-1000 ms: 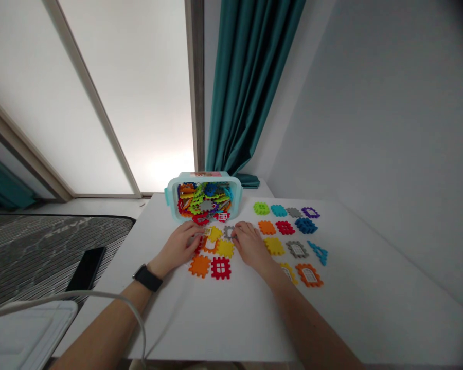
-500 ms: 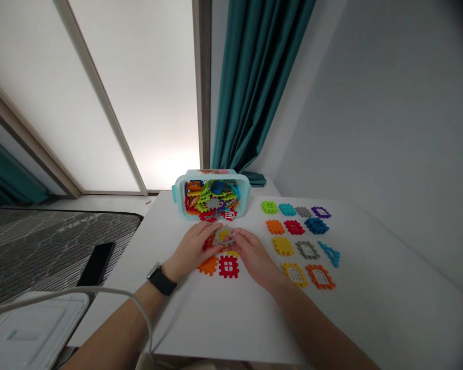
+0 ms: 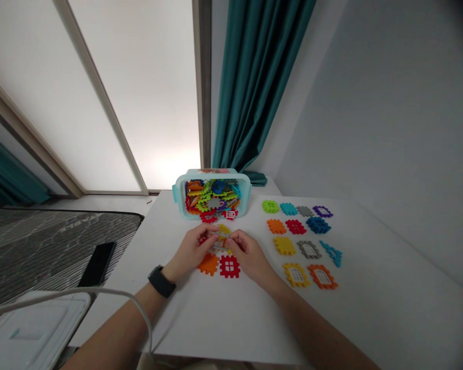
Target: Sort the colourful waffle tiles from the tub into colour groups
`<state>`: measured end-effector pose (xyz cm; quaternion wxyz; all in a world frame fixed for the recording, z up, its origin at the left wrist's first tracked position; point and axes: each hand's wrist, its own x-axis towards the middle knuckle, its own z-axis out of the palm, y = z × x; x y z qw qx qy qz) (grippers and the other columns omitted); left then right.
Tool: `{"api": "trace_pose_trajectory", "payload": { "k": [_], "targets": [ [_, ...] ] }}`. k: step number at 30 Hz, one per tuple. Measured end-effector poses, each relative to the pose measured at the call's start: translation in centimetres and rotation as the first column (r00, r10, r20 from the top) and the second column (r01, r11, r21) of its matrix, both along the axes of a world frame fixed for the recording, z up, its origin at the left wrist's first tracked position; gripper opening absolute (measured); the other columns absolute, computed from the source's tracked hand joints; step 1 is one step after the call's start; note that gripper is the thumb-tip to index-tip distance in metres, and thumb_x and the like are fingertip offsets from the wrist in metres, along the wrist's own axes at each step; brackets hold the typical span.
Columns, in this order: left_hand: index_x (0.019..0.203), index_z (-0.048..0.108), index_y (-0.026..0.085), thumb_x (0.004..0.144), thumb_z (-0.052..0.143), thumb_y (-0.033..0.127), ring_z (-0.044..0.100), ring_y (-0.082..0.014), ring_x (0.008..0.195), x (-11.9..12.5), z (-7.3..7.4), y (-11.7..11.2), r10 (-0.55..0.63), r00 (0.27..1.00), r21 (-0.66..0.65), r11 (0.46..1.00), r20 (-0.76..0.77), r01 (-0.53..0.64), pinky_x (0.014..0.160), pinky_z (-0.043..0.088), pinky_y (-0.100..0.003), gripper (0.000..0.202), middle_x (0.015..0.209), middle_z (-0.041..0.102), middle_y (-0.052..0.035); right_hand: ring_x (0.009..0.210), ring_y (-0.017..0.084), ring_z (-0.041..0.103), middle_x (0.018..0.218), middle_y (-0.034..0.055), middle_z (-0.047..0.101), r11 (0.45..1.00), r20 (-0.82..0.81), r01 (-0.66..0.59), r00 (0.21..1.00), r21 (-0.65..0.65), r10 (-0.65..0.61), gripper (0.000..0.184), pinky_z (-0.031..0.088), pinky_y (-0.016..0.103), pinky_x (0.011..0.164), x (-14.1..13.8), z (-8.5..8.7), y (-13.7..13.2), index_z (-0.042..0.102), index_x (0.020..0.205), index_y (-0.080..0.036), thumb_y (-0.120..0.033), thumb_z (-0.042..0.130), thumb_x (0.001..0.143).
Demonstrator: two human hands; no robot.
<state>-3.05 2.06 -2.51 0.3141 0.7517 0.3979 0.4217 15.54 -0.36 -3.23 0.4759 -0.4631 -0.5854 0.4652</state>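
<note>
left hand (image 3: 191, 250) and right hand (image 3: 249, 255) come together at the table's middle, fingertips pinching a small cluster of interlocking plastic tiles (image 3: 220, 242) from either side; yellow and grey pieces show, the rest hidden by fingers. cannot tell whether the cluster is lifted or resting on the table. it sits just in front of a teal-rimmed plastic storage box (image 3: 179, 196), which is packed with mixed tiles. a red window tile (image 3: 230, 266) and an orange tile (image 3: 208, 264) lie just below the hands. to the right, loose tiles sit in rows, among them a lime green tile (image 3: 270, 206) and an orange window frame (image 3: 322, 276), all on a white table (image 3: 216, 318). black watch (image 3: 161, 281) on left wrist. black phone (image 3: 97, 264) off the table's left edge.
</note>
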Motion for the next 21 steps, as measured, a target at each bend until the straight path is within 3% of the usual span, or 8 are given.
{"api": "trace_pose_trajectory", "payload": {
  "k": [7, 12, 16, 21],
  "targets": [
    [0.135, 0.048, 0.020, 0.083, 0.073, 0.033, 0.061, -0.0258, 0.103, -0.3, -0.2, 0.0, 0.041, 0.982, 0.276, 0.961, -0.182, 0.011, 0.090, 0.053, -0.042, 0.059, 0.122, 0.060, -0.0134, 0.065, 0.014, 0.045, 0.066, -0.0040, 0.051, 0.991, -0.111, 0.121, 0.986, -0.055, -0.126, 0.027, 0.036, 0.026, 0.061, 0.4, 1.5, 0.0, 0.057, 0.072, -0.021, -0.045, 0.063, 0.081],
    [0.130, 0.054, 0.021, 0.092, 0.057, 0.023, 0.059, -0.0262, 0.111, -0.6, -0.5, 0.3, 0.094, 0.968, 0.339, 0.941, -0.232, -0.010, 0.095, 0.052, -0.043, 0.038, 0.121, 0.060, -0.0123, 0.064, 0.014, 0.043, 0.064, -0.0047, 0.049, 0.989, -0.147, 0.119, 0.981, -0.088, -0.131, 0.031, 0.035, 0.026, 0.061, 0.1, 1.3, -0.3, 0.054, 0.068, -0.021, -0.048, 0.065, 0.079],
    [0.140, 0.049, 0.022, 0.091, 0.046, 0.013, 0.057, -0.0262, 0.113, -0.5, -0.4, 0.3, 0.098, 0.952, 0.355, 0.935, -0.289, 0.011, 0.098, 0.051, -0.044, 0.049, 0.122, 0.058, -0.0126, 0.064, 0.014, 0.043, 0.066, -0.0045, 0.050, 0.993, -0.142, 0.076, 0.986, -0.093, -0.089, 0.032, 0.035, 0.027, 0.061, -0.3, 0.6, -0.4, 0.055, 0.071, -0.021, -0.050, 0.067, 0.079],
    [0.152, 0.028, 0.022, 0.080, 0.074, 0.032, 0.050, -0.0334, 0.122, -0.3, -0.2, 0.0, 0.119, 0.937, 0.377, 0.926, -0.327, 0.014, 0.103, 0.047, -0.052, 0.086, 0.134, 0.049, -0.0162, 0.069, 0.016, 0.047, 0.071, -0.0029, 0.054, 0.991, -0.162, 0.120, 0.979, -0.052, -0.127, 0.031, 0.037, 0.027, 0.065, -0.5, 0.3, -0.3, 0.058, 0.075, -0.021, -0.050, 0.067, 0.081]
  ]
}}
